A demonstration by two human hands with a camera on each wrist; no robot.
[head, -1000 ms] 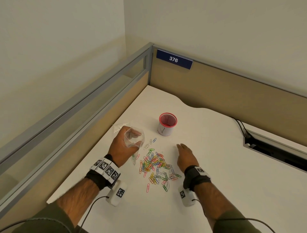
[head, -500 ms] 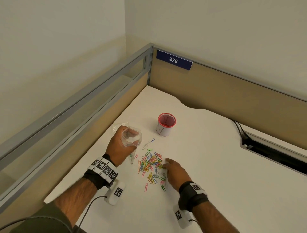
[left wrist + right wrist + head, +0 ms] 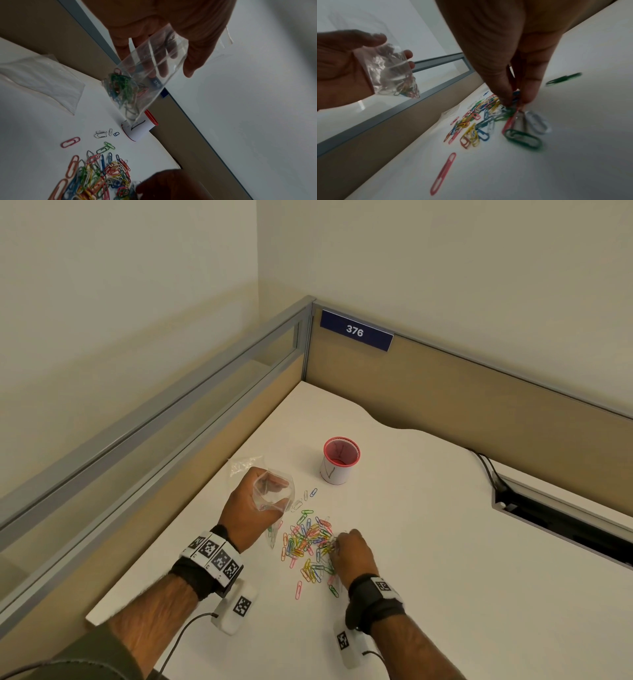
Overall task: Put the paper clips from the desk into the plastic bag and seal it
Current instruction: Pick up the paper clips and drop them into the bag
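A heap of coloured paper clips [image 3: 310, 546] [image 3: 96, 178] [image 3: 481, 116] lies on the white desk [image 3: 428, 542]. My left hand [image 3: 255, 508] [image 3: 171, 33] [image 3: 339, 70] holds a small clear plastic bag [image 3: 274, 496] [image 3: 147, 73] [image 3: 392, 73] above the desk, left of the heap, mouth held open, with several clips in its bottom. My right hand [image 3: 349, 553] [image 3: 515, 100] reaches down onto the right side of the heap, thumb and fingers pinching clips.
A red-rimmed white cup [image 3: 339, 462] [image 3: 137, 129] stands behind the heap. Another clear plastic bag [image 3: 245, 463] [image 3: 41, 81] lies flat by the left partition. A cable slot [image 3: 561, 518] opens in the desk at right. Partition walls close the left and back.
My right hand has drawn back from beyond the heap and lowered onto its right side, its fingers closing on clips. The left hand with the bag has stayed about where it was.
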